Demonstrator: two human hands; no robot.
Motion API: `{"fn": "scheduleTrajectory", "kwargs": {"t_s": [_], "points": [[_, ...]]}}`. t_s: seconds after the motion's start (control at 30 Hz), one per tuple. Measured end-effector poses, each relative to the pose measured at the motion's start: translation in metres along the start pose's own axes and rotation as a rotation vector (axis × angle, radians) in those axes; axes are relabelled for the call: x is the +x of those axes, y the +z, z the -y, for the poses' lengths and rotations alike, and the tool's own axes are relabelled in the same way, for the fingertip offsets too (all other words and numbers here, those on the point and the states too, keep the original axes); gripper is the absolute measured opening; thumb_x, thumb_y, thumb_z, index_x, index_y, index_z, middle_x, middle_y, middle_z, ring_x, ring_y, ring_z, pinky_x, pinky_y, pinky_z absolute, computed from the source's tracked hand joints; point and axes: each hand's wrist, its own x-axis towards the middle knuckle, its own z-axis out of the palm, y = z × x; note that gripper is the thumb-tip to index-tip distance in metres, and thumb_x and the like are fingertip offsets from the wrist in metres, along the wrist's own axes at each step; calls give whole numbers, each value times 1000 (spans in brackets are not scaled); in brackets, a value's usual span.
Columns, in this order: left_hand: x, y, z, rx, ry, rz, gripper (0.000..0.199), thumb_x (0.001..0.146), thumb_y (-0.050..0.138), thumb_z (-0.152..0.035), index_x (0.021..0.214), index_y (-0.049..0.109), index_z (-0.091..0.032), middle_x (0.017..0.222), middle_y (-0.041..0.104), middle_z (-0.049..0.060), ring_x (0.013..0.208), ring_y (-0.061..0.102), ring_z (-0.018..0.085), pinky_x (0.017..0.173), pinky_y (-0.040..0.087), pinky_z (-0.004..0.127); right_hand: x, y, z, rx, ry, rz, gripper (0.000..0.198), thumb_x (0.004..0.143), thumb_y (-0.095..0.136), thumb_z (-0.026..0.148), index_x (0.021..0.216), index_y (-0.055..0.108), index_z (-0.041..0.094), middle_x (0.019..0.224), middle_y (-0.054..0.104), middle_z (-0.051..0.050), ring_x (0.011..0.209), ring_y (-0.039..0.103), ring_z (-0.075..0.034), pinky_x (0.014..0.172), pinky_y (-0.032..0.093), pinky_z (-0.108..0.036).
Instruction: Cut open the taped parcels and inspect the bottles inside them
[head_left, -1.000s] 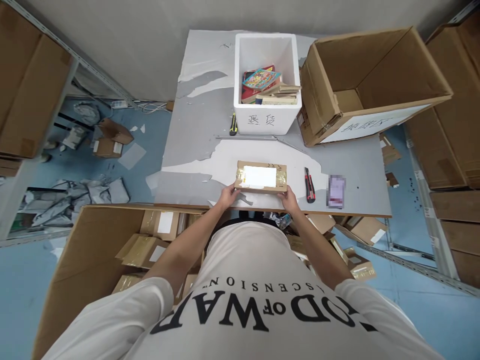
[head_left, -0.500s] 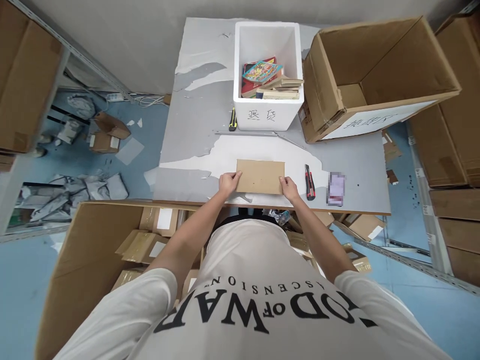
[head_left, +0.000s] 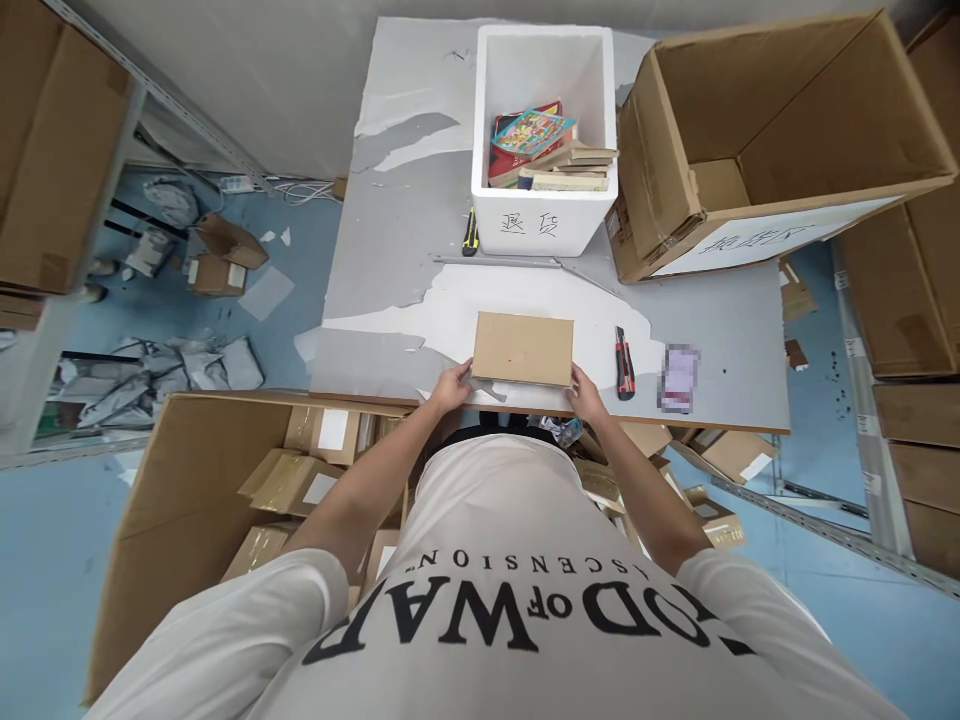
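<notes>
A small flat brown cardboard box (head_left: 523,348) is at the front of the table, its plain top facing me. My left hand (head_left: 451,387) grips its left near corner, and my right hand (head_left: 586,396) grips its right near corner. Both sets of fingertips are partly hidden behind the box's edges. To the right of the box lies a red and black utility knife (head_left: 624,364). Beyond it is a blurred-out purple item (head_left: 678,378), too pixelated to name.
A white foam box (head_left: 544,225) holding several books (head_left: 531,135) stands at the back, with a yellow and black utility knife (head_left: 470,232) beside it. Right of it stands a large open carton (head_left: 660,200). Below the table's left front edge, another big carton (head_left: 161,520) holds several parcels.
The small box now sits tilted a little, showing more of its near edge. My hands have shifted from its side edges down to its near corners. The camera view has moved slightly.
</notes>
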Motion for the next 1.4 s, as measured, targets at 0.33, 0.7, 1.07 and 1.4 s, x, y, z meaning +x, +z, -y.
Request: {"fn": "scheduleTrajectory", "kwargs": {"t_s": [0.33, 0.7, 1.07, 1.4], "points": [[-8, -5, -41, 205, 110, -52, 50, 84, 52, -50, 112, 69, -12, 103, 73, 7, 94, 65, 22, 84, 48, 28, -4, -9, 41, -59, -58, -43, 41, 83, 50, 49, 110, 58, 19, 116, 60, -12, 109, 56, -24, 96, 45, -40], [23, -6, -77, 437, 14, -171, 49, 82, 53, -53, 75, 76, -10, 59, 63, 3, 65, 56, 16, 60, 37, 25, 17, -18, 79, -327, 87, -53, 55, 88, 29, 68, 83, 56, 20, 92, 66, -11, 87, 58, -23, 82, 43, -34], [24, -6, -51, 147, -56, -186, 48, 86, 48, -50, 101, 73, -12, 100, 73, 9, 96, 65, 22, 83, 49, 30, 20, -12, 49, 79, 179, -62, 61, 86, 32, 69, 113, 56, 20, 110, 65, -9, 97, 60, -21, 79, 50, -31], [2, -7, 6, 106, 29, 3, 61, 70, 69, -45, 122, 64, -13, 120, 68, 14, 120, 59, 29, 105, 42, 42, 6, 3, -2, -52, -43, -1, 65, 74, 60, 33, 137, 46, 22, 135, 54, -11, 122, 51, -26, 104, 41, -47]]}}
